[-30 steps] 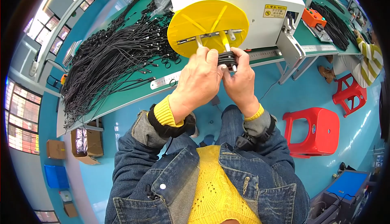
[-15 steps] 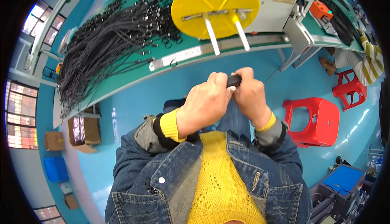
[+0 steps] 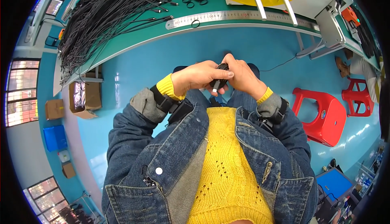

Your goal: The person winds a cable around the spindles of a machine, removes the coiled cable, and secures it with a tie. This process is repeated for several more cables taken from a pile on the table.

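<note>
Both arms bent at elbows, forearms angled inward, hands meeting in front of body. Left hand [image 3: 203, 75] comes in from left, palm turned inward, thumb [image 3: 226, 74] stretched across toward right hand [image 3: 243, 75]. Right hand's back faces up, fingers curled inward. Both hands in closed grip. Left wrist [image 3: 178, 85] and right wrist [image 3: 260, 90] about level.
</note>
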Available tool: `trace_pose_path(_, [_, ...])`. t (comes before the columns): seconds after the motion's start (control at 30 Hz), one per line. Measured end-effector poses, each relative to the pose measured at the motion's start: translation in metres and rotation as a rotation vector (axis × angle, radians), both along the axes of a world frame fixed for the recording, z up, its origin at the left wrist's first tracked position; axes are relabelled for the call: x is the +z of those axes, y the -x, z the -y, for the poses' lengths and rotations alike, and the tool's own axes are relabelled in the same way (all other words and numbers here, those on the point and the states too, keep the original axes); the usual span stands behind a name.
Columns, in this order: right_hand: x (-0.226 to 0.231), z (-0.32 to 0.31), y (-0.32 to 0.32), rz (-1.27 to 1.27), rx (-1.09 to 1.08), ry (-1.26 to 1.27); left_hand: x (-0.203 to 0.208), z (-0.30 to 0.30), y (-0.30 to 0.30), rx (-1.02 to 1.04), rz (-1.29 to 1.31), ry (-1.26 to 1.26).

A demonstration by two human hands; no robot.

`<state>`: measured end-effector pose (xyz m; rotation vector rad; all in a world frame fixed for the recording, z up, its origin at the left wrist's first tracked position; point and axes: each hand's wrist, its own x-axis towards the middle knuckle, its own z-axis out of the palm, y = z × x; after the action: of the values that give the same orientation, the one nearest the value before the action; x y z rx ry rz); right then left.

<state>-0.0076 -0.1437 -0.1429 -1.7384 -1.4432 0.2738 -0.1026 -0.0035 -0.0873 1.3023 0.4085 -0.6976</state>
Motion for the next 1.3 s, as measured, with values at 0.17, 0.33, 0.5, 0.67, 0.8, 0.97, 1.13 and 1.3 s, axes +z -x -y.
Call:
trace_pose_path(0.17, [-0.01, 0.001, 0.003, 0.015, -0.011, 0.072, -0.011, -0.002, -0.001, -0.067, -0.062, -0.094])
trace_pose_path(0.33, [0.0, 0.003, -0.001, 0.151, -0.013, 0.173, -0.028, 0.002, 0.0, 0.032, -0.13, 0.143])
trace_pose_path(0.5, [0.021, 0.004, -0.001, 0.35, 0.103, 0.313, -0.036, 0.019, 0.014, -0.087, 0.045, 0.063])
trace_pose_path(0.67, [-0.001, -0.009, 0.016, -0.552, -0.068, -0.011, -0.018, 0.011, 0.021, -0.102, 0.216, -0.072])
trace_pose_path(0.8, [-0.013, -0.009, 0.029, -1.025, -0.061, 0.197, -0.025, -0.001, 0.026, -0.049, 0.052, -0.045])
trace_pose_path(0.97, [-0.011, -0.01, 0.025, 0.08, -0.097, 0.178, -0.031, -0.005, 0.028, -0.092, -0.194, 0.127])
trace_pose_path(1.13, [-0.017, -0.012, 0.023, 0.313, 0.022, 0.208, -0.041, -0.002, 0.031, -0.051, -0.076, 0.139])
trace_pose_path(1.3, [-0.02, -0.019, 0.029, 0.366, -0.049, 0.183, -0.068, -0.006, 0.036, -0.008, -0.046, 0.244])
